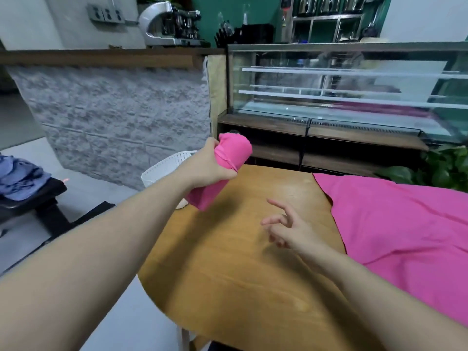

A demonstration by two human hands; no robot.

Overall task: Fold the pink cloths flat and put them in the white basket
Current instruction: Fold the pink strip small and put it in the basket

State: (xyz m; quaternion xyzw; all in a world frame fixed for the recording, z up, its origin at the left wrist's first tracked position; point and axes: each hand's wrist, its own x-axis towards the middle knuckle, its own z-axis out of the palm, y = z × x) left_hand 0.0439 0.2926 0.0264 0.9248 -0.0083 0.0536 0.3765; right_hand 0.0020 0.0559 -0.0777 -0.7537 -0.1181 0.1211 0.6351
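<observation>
My left hand (pixel 206 165) grips a folded pink cloth (pixel 229 160) and holds it up above the far left corner of the wooden table (pixel 228 262). Just behind that hand the white basket (pixel 164 168) shows its perforated rim beyond the table's left edge; most of it is hidden by my arm. My right hand (pixel 286 229) hovers over the middle of the table with loosely spread fingers and holds nothing. Another pink cloth (pixel 405 236) lies spread out over the right side of the table.
A glass display case (pixel 342 92) on a dark wooden base stands behind the table. A grey stone-faced counter (pixel 121 117) is at the back left. A dark bench with blue clothes (pixel 20 178) stands at the left. A green plant (pixel 445 168) is at the right.
</observation>
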